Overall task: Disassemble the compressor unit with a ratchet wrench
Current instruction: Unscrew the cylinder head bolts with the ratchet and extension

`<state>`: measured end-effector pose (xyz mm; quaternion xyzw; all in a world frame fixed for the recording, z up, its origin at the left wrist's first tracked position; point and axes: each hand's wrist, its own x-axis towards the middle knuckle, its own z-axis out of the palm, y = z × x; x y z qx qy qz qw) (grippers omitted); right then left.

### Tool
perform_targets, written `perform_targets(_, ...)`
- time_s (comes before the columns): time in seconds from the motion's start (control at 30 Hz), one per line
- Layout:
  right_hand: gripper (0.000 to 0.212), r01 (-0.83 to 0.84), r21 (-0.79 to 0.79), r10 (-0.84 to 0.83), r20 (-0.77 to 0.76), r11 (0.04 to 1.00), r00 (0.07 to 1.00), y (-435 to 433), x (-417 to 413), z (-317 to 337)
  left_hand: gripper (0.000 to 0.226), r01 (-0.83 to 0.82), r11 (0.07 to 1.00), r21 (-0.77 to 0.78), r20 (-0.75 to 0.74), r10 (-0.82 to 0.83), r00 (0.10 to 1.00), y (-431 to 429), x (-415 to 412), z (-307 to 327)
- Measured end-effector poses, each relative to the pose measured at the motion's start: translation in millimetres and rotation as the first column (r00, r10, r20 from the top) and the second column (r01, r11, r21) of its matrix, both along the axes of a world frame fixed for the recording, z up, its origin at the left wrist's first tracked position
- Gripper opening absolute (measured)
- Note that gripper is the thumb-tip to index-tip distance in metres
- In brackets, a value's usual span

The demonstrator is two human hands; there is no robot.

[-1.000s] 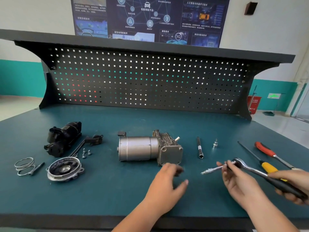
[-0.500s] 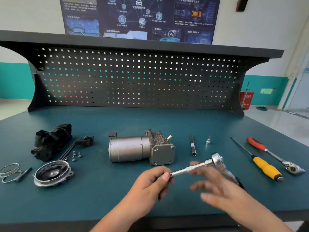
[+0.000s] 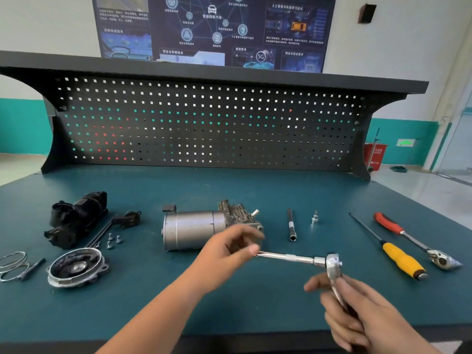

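Observation:
The compressor unit (image 3: 194,232), a grey metal cylinder with a ribbed head at its right end, lies on the teal bench. My right hand (image 3: 357,310) grips the handle of a chrome ratchet wrench (image 3: 333,264) in front of the unit. A long chrome extension bar (image 3: 286,257) sticks out leftwards from the ratchet head. My left hand (image 3: 229,247) pinches the bar's free tip, just in front of the compressor's right end, and hides part of the ribbed head.
Removed parts lie at the left: a black housing (image 3: 74,218), a round cover (image 3: 76,267), small screws (image 3: 113,240), wire rings (image 3: 12,264). To the right lie a black extension (image 3: 291,223), a small socket (image 3: 314,217), a yellow screwdriver (image 3: 390,251) and a red-handled ratchet (image 3: 413,238).
My right hand carried the ratchet from the right side towards the middle. My left hand closed on the extension bar's tip, and the bar now points left, level with the bench.

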<state>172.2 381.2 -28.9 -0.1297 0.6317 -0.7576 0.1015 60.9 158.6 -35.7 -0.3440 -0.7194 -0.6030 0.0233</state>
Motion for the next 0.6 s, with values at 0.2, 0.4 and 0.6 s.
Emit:
perform_targets(0.2, 0.035, 0.313, 0.232, -0.239, -0.298, 0.921, 0.924, 7, 3, -5, 0.066, -0.595, 0.634, -0.494, -0.64, 0.198, 0.743, 15, -62, 12)
perform_targets(0.4, 0.027, 0.272, 0.501, -0.115, -0.322, 0.822, 0.94, 3, 3, -3, 0.052, -0.49, 0.411, -0.769, -0.519, 0.048, 0.854, 32, -90, 15)
perform_targets(0.6, 0.048, 0.466, 0.642, -0.121, -0.506, 0.609, 0.854, -12, 2, -12, 0.05, -0.482, 0.411, -0.774, -0.519, 0.025, 0.855, 26, -79, 13)
